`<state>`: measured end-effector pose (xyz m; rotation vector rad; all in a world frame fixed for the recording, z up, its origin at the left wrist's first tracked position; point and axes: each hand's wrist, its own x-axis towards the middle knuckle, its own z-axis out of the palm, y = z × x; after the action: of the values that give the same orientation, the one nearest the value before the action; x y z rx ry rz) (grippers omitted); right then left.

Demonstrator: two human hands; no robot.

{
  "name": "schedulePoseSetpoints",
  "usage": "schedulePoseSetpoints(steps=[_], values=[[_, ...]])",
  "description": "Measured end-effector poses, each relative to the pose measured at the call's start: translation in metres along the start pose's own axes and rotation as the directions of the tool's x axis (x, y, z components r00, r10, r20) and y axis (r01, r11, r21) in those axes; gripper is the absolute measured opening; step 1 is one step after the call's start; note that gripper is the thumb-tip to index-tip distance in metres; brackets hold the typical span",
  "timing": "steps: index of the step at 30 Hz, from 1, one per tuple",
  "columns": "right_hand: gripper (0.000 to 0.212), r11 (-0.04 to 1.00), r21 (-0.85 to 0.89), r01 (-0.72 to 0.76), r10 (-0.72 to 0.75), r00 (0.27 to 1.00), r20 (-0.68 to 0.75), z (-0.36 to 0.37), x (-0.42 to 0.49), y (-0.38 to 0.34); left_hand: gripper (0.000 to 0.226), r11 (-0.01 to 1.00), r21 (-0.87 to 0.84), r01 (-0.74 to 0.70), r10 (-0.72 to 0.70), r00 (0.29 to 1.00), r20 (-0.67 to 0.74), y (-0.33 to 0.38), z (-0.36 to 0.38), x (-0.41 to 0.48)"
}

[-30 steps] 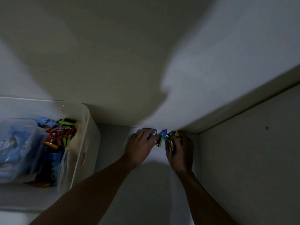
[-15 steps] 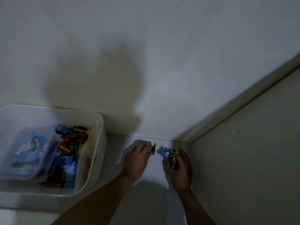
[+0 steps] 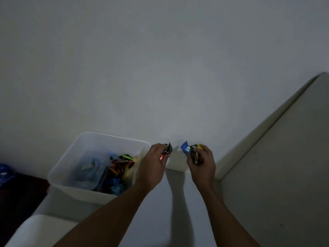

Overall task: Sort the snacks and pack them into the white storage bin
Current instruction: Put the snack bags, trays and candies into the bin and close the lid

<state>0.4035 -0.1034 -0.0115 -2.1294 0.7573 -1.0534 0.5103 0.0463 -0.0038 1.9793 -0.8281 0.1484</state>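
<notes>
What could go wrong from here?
1. The left hand pinches a few small green-and-dark foil snack packets at its fingertips; one could slip before it reaches the white plastic storage bin.
2. The right hand grips a bunch of blue and dark foil snack packets; in this dim light, kinds may get mixed.
3. The bin's right side is heaped with colourful wrapped snacks, so drops near the rim might spill out.

White translucent plastic storage bin (image 3: 76,191): holds wrapped snack packets (image 3: 121,166) in blue, orange, green and red. Dark green foil packet (image 3: 169,149), left hand (image 3: 153,164): red accent. Blue and black foil packets (image 3: 190,150), right hand (image 3: 202,165): yellow edge.
</notes>
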Motion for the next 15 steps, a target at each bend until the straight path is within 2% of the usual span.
schedulePoseSetpoints(steps=[3, 6, 8, 10, 12, 15], values=[[0.031, 0.991, 0.129, 0.043, -0.047, 0.998, 0.031, 0.029, 0.001, -0.048, 0.022, 0.999, -0.008, 0.043, -0.043, 0.997, -0.071, -0.012, -0.042, 0.005], [0.031, 0.975, 0.218, 0.044, -0.062, 0.995, 0.079, 0.061, -0.004, -0.089, 0.021, 0.980, -0.050, 0.195, -0.200, 0.970, -0.136, -0.032, -0.080, 0.005], [0.028, 0.975, 0.220, -0.042, 0.007, 0.988, 0.155, 0.084, -0.008, -0.113, 0.022, 0.957, -0.032, 0.289, -0.290, 0.953, -0.088, -0.049, -0.100, 0.003], [0.020, 0.970, 0.171, -0.172, 0.119, 0.952, 0.283, 0.107, -0.011, -0.133, 0.020, 0.940, 0.040, 0.338, -0.338, 0.941, -0.003, -0.072, -0.112, 0.000], [0.027, 0.954, 0.118, -0.275, 0.210, 0.896, 0.391, 0.129, -0.015, -0.145, 0.018, 0.908, 0.071, 0.413, -0.417, 0.906, 0.069, -0.093, -0.118, -0.003], [0.036, 0.923, 0.021, -0.385, 0.330, 0.815, 0.476, 0.160, -0.019, -0.153, 0.017, 0.858, 0.124, 0.499, -0.514, 0.838, 0.185, -0.114, -0.119, -0.007]])
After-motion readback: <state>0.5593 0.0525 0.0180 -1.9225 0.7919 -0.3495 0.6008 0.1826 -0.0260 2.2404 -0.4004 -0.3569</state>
